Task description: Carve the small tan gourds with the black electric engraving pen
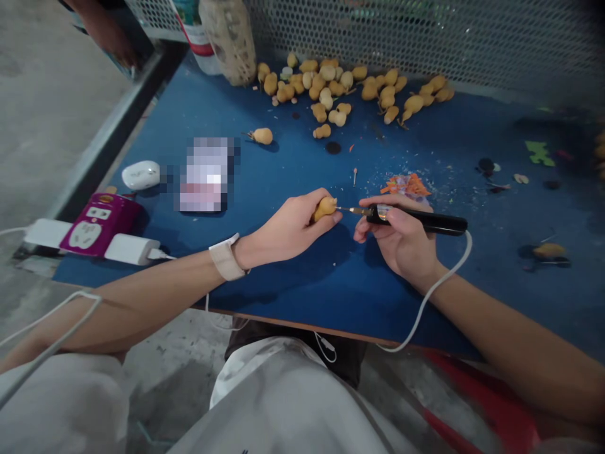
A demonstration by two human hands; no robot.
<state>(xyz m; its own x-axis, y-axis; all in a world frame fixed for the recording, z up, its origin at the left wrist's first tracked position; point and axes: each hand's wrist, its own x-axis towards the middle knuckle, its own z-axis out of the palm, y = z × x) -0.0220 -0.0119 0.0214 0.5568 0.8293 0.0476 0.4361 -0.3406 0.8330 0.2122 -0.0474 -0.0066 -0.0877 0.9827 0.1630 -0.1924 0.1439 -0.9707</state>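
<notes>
Between the thumb and fingers of my left hand (293,224) is a small tan gourd (324,209), its end facing right. My right hand (406,243) grips a black pen-shaped rotary tool (437,222) like a pencil, with a white cable running from its back end. The thin metal bit points left and meets the gourd's end, or comes very close to it. Orange and purple scraps (409,185) lie just beyond my right hand, with pale shavings scattered around them. A small pin-like piece (355,176) rests on the blue table (293,277) beyond the bit.
Many small gourds (326,75) are heaped along the perforated metal panel (378,38). At left are a phone (205,176), a white earbud-type case (142,174) and a purple power strip (101,224) with plugs. A bottle (201,38) and another person's hand (116,41) appear upper left.
</notes>
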